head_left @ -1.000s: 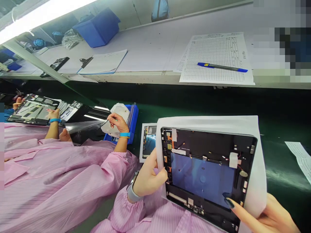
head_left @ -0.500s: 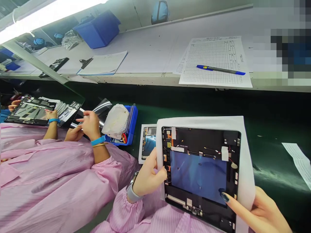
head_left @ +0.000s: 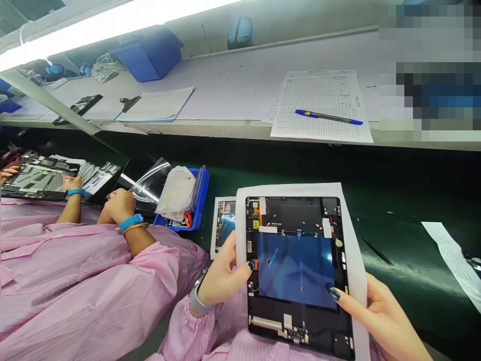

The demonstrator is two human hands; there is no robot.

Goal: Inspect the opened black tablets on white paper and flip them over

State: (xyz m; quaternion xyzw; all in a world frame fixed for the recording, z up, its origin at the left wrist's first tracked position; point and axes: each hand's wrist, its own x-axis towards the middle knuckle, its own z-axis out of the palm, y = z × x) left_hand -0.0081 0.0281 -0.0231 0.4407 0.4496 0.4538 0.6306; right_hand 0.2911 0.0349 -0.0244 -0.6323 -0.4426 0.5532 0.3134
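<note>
An opened tablet (head_left: 296,271) with its inner parts bare lies face up on a white sheet (head_left: 355,260), held over my lap. Across its middle spreads a shiny blue battery area, with small boards, tape and wires around it. My left hand (head_left: 225,273) grips the left edge, thumb on top near the orange connectors. On the right, my right hand (head_left: 383,311) holds the sheet and tablet edge, its thumb resting by the battery's lower right corner. The fingers of both hands are hidden underneath. A second opened tablet (head_left: 224,225) shows partly behind my left hand.
A blue bin (head_left: 201,200) with a white packet stands at left. Beside me a co-worker's hands (head_left: 122,205) meet near clear film (head_left: 150,185). Black tweezers (head_left: 378,251) and a printed strip (head_left: 447,255) lie at right. The shelf holds a form (head_left: 315,100), pen (head_left: 328,117) and clipboard (head_left: 161,105).
The tablet has shifted left and sits more upright to my view, with both hands still on it. The tweezers show more fully. The co-worker's raised hand has come down.
</note>
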